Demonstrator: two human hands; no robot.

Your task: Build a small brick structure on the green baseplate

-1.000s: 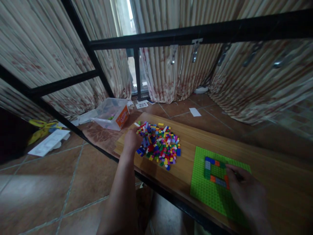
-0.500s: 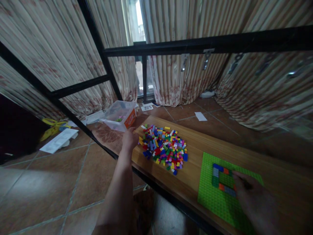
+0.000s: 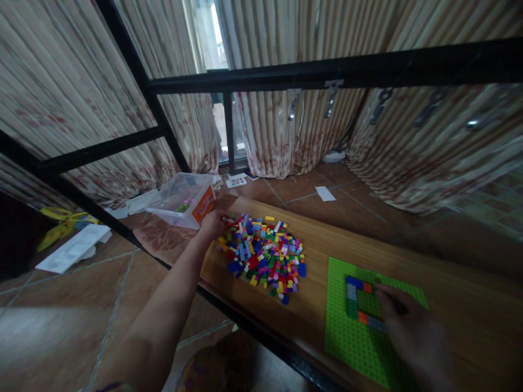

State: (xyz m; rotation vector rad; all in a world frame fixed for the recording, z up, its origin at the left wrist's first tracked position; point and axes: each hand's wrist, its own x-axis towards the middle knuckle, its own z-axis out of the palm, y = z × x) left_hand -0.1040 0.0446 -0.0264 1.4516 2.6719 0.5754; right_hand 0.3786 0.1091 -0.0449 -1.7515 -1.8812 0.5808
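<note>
A loose heap of small coloured building bricks (image 3: 263, 253) lies on the wooden bench top. My left hand (image 3: 213, 222) is at the heap's far left edge, fingers closed together at the bricks; what is between them is too small to make out. Over the green studded baseplate (image 3: 339, 326) is my right hand (image 3: 408, 318), its thumb and fingers pinched on a brick at the right side of a rectangular brick outline (image 3: 351, 294). Blue, grey, green and orange bricks form that outline. The hand hides its right side.
A clear plastic box (image 3: 171, 209) with an orange label and a few pieces inside stands beyond my left hand. Black metal bars (image 3: 253, 76) cross in front of striped curtains. White papers (image 3: 325, 193) and a white tray (image 3: 75, 247) lie on the tiled floor.
The view has shifted, so the bench appears further left. My left hand has moved closer against the heap's edge. My right hand stays at the brick outline.
</note>
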